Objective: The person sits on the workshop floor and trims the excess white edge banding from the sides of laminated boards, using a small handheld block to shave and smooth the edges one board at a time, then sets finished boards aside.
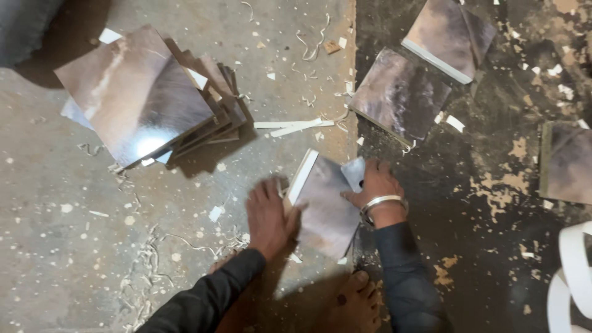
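Note:
A glossy brown laminated board piece [327,206] with a white edge strip lies tilted on the floor in front of me. My left hand [268,216] presses on its left edge, fingers spread. On the board's right side my right hand [376,188], with a metal bangle on its wrist, rests next to a small grey piece [353,172]. My bare foot [354,302] is just below the board.
A fanned stack of similar glossy boards [142,95] lies at upper left. Two more boards [401,95] [449,37] lie at upper right, another [566,161] at the right edge. White edge strips [293,126], shavings and a coil of white banding [570,280] litter the floor.

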